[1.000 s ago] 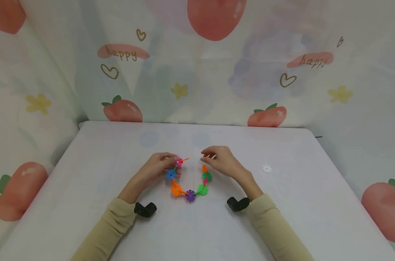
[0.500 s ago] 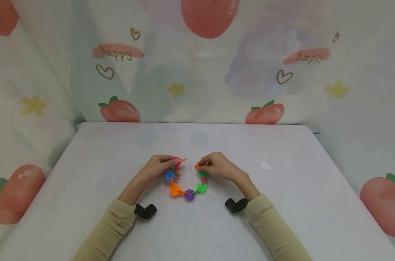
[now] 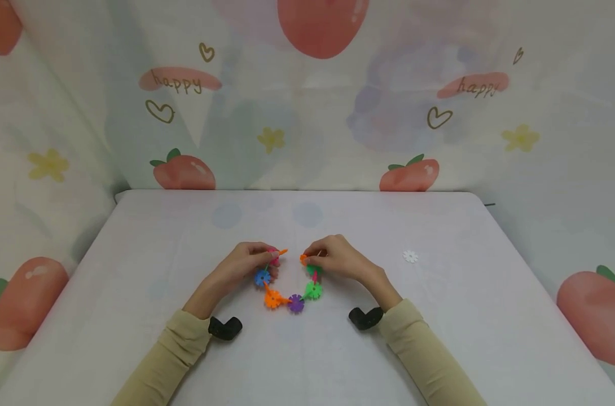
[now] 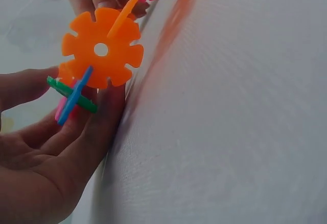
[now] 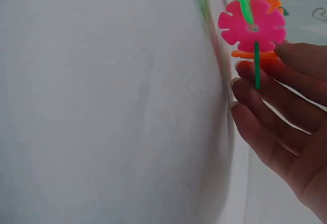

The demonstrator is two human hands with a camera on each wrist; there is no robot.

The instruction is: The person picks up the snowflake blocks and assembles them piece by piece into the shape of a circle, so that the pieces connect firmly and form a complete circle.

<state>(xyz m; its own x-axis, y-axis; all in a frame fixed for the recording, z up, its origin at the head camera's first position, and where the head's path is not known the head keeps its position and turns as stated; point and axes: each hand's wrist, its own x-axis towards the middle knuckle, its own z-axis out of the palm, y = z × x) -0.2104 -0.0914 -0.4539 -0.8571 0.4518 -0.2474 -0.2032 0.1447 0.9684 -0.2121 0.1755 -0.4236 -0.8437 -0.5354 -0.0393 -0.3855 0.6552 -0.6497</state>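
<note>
A curved, open-ended chain of notched plastic snowflake discs hangs between both hands just over the table. My left hand (image 3: 238,265) pinches the pink disc (image 3: 273,259) near the left end, from which an orange disc (image 3: 283,252) sticks out. With thumb and fingers, my right hand (image 3: 343,259) pinches the orange end disc (image 3: 303,259) on the other side. A gap separates the two ends. Between them run a blue disc (image 3: 262,277), a purple disc (image 3: 296,303) and a light green disc (image 3: 313,291), among others. The right wrist view shows a pink disc (image 5: 268,22) slotted onto green ones.
A loose white disc (image 3: 411,256) lies on the table (image 3: 307,361) to the right of my right hand. Black devices (image 3: 225,329) sit at both wrists. A printed cloth backdrop (image 3: 307,113) stands behind the table's far edge.
My right hand has come down from above the chain's right end and now pinches the orange disc there. My left hand keeps its hold on the pink disc. The head view has shifted slightly.
</note>
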